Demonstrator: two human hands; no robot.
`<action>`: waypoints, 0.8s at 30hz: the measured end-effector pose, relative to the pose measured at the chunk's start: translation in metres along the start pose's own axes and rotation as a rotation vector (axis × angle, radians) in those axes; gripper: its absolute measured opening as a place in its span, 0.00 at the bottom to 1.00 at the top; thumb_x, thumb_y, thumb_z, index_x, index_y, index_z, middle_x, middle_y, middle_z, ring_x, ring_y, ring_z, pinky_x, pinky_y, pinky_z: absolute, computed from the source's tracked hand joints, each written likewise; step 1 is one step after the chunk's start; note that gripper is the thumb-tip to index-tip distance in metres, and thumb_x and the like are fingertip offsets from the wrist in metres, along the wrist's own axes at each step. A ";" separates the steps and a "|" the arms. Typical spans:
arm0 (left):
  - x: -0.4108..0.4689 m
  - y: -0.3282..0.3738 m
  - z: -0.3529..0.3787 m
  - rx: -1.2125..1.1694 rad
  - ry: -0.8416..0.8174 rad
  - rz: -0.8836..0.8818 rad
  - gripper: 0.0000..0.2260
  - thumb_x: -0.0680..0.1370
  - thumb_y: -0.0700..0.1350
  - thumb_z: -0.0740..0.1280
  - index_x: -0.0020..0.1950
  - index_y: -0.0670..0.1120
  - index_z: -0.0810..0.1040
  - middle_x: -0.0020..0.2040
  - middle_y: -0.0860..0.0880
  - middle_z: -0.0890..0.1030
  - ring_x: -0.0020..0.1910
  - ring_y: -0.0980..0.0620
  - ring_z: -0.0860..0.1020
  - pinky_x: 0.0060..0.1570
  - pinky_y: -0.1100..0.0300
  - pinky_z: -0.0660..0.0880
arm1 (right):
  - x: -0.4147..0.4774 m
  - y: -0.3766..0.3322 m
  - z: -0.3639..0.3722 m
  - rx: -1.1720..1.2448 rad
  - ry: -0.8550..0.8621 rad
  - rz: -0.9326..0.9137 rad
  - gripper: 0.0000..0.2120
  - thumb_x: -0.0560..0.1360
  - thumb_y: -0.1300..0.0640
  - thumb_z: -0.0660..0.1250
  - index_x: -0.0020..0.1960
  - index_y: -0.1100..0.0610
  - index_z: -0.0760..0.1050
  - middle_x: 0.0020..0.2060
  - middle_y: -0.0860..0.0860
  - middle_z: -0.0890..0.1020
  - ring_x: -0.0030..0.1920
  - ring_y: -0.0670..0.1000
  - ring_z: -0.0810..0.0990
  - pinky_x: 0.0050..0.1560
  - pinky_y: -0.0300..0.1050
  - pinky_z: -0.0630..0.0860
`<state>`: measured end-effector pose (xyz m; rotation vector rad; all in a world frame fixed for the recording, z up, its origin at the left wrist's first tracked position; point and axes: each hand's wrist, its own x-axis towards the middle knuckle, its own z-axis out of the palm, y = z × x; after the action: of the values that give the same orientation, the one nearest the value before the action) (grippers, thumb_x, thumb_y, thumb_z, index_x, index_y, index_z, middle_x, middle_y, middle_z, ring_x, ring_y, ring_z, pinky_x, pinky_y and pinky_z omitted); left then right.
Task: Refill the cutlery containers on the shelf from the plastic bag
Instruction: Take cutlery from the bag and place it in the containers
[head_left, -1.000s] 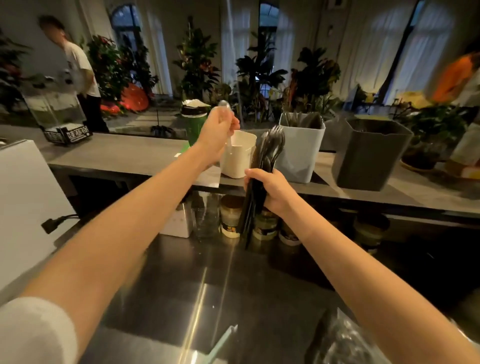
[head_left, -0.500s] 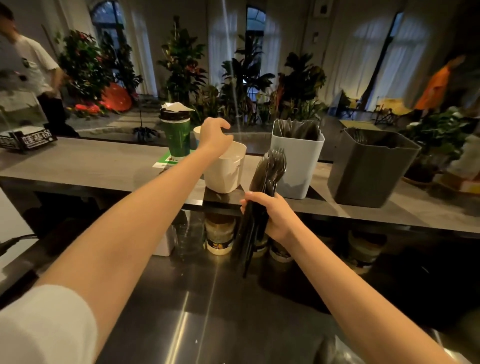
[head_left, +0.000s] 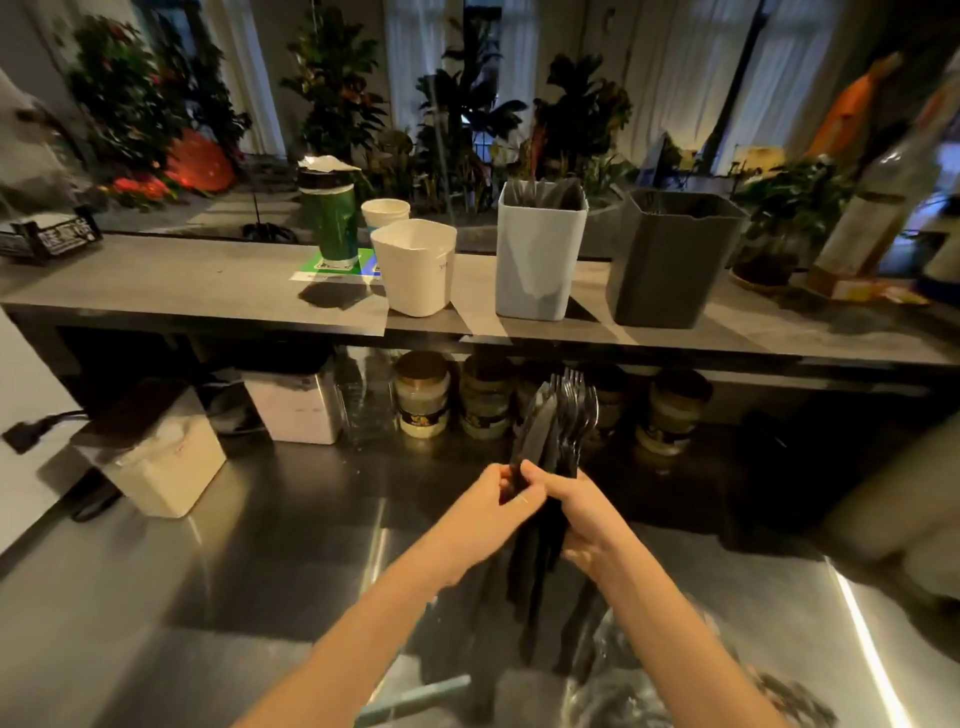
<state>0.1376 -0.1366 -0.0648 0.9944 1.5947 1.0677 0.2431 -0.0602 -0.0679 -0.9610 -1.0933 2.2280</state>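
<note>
My right hand (head_left: 584, 512) grips a bundle of black plastic cutlery (head_left: 558, 421), forks and knives pointing up, low over the steel counter. My left hand (head_left: 493, 501) pinches one piece at the bundle's left side. On the grey shelf (head_left: 208, 288) above stand a white tub (head_left: 415, 265), a pale square container (head_left: 540, 249) with dark cutlery inside, and a dark grey container (head_left: 670, 260). The clear plastic bag (head_left: 649, 691) lies crumpled at the bottom, below my right forearm.
A green cup (head_left: 330, 218) and a small white cup (head_left: 385, 212) stand left of the white tub. Jars (head_left: 422, 395) line up under the shelf, with white bins (head_left: 156, 452) on the steel counter (head_left: 260, 571) at left. Plants fill the room behind.
My left hand left the white tub on the shelf and came down to the bundle. My right hand lowered the cutlery toward the counter. The view tilted down.
</note>
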 end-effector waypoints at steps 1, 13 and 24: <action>-0.007 -0.009 0.010 0.024 0.023 -0.001 0.12 0.80 0.52 0.62 0.61 0.51 0.69 0.54 0.56 0.76 0.56 0.60 0.75 0.54 0.67 0.72 | -0.009 0.009 -0.005 0.010 0.021 0.013 0.16 0.72 0.61 0.69 0.58 0.66 0.76 0.46 0.61 0.83 0.46 0.57 0.84 0.38 0.47 0.81; -0.054 -0.059 0.074 -0.065 0.106 0.006 0.11 0.83 0.45 0.55 0.54 0.49 0.77 0.50 0.49 0.82 0.52 0.54 0.79 0.59 0.52 0.75 | -0.080 0.066 -0.062 0.289 0.026 0.095 0.10 0.68 0.68 0.65 0.49 0.68 0.79 0.42 0.64 0.82 0.40 0.59 0.84 0.40 0.53 0.82; -0.063 -0.073 0.087 0.033 -0.017 0.013 0.09 0.81 0.44 0.59 0.60 0.54 0.69 0.55 0.54 0.77 0.56 0.58 0.76 0.59 0.60 0.74 | -0.072 0.083 -0.064 0.057 0.317 0.012 0.10 0.72 0.69 0.68 0.53 0.66 0.78 0.45 0.61 0.84 0.47 0.59 0.83 0.45 0.52 0.81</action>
<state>0.2274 -0.2012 -0.1335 1.0340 1.5987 1.0422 0.3289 -0.1249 -0.1362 -1.2462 -0.8775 2.0140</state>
